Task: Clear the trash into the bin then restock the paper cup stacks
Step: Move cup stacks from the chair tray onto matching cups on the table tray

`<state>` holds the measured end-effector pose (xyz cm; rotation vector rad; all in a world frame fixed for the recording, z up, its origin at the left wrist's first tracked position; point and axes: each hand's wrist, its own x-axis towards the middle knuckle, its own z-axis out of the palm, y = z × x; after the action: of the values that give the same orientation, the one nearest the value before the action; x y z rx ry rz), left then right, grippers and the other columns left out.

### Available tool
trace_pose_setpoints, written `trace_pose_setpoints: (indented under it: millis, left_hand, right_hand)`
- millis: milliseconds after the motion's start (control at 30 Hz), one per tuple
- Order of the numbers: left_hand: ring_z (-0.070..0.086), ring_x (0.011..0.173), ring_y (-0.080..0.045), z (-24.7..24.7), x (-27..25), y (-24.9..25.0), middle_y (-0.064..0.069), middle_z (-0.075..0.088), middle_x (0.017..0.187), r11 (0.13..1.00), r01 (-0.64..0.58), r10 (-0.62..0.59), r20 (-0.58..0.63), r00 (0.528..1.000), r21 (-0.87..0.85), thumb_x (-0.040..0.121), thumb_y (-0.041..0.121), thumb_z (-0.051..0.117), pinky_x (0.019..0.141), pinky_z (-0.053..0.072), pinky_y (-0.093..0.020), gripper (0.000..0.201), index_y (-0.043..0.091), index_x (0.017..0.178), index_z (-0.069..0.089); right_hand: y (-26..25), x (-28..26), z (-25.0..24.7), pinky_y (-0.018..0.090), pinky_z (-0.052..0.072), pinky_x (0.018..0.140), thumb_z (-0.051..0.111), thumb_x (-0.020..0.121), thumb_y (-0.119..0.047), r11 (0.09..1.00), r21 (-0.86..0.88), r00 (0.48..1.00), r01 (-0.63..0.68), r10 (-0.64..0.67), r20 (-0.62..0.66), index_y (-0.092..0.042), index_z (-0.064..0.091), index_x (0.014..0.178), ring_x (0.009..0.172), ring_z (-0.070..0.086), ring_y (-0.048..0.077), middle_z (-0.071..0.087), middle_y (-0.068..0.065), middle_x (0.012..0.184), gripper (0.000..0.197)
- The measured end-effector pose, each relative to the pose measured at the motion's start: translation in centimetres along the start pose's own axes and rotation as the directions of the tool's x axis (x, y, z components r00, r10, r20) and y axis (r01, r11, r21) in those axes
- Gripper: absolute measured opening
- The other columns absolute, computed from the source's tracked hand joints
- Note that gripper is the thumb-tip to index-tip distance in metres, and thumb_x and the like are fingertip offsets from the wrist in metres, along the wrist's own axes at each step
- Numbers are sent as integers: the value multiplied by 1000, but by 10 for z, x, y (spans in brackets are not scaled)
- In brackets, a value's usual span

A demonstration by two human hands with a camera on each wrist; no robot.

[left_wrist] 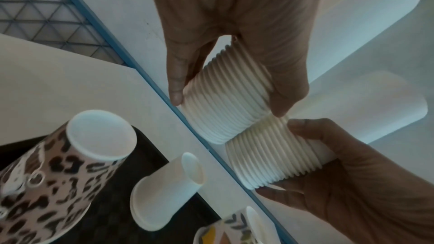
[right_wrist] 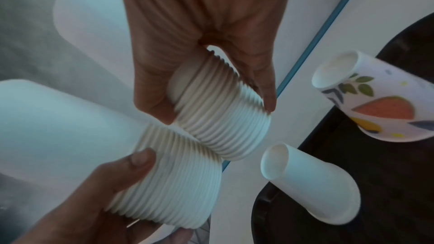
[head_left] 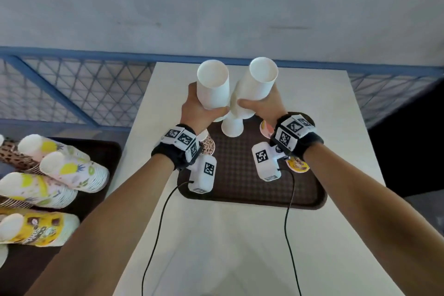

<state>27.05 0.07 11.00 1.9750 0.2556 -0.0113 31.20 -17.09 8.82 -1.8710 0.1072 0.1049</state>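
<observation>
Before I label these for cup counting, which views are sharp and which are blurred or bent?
Head view: soft, evenly lit, table edges bowed by the wide lens. Left wrist: left stack ribs crisp, leopard cup smeared. Right wrist: right stack ribs readable, far ends washed out.

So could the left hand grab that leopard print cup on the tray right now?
Probably not yet. The left hand is gripping a white cup stack, so its fingers are taken. The leopard print cup stands just below that wrist with nothing covering it.
</observation>
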Motion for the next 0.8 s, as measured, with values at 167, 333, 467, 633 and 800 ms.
trace_pose_setpoints:
  millis: [167, 333, 467, 633, 800]
  left_hand:
    - [47, 101, -15, -3, 32, -5, -3, 52, 129, 996, 67, -69, 32, 997, 55, 66, 23, 80, 84, 37, -24, 79, 18, 129, 34]
    - [45, 98, -13, -8, 46, -23, -2, 52, 125, 991, 122, -123, 30, 992, 48, 68, 20, 79, 83, 37, -22, 76, 17, 129, 34]
    - [49, 103, -14, -15, 56, -26, 2, 53, 123, 995, 102, -102, 5, 995, 8, 60, 29, 81, 87, 42, -27, 82, 19, 127, 35]
    - [58, 110, -17, -18, 72, -7, 6, 60, 118, 999, 25, -23, 39, 999, -30, 47, 50, 79, 80, 57, -44, 87, 28, 123, 42]
    - [58, 111, -15, -2, 76, 21, 6, 60, 120, 996, -67, 75, 180, 981, -51, 51, 48, 80, 80, 57, -44, 85, 27, 124, 43]
  right_hand:
    - [13, 47, 22, 49, 53, 86, 81, 40, -42, 996, -48, 996, -71, 74, 52, -18, 42, 120, 104, 61, 25, 62, 5, 115, 93]
    - [29, 55, 40, 50, 52, 87, 83, 41, -44, 979, -126, 982, -160, 171, 81, -21, 42, 122, 106, 60, 28, 61, 5, 117, 94]
    - [33, 37, 43, 49, 43, 100, 81, 63, -22, 959, -144, 962, -244, 258, 86, -15, 31, 133, 118, 50, 31, 51, 10, 130, 86]
    - [50, 36, 48, 40, 40, 99, 78, 68, -21, 942, -194, 955, -275, 291, 59, -17, 25, 139, 122, 47, 32, 49, 10, 133, 89]
    - [55, 32, 45, 44, 35, 107, 76, 70, -21, 937, -213, 951, -275, 298, 83, -18, 13, 143, 129, 41, 33, 41, 12, 141, 96]
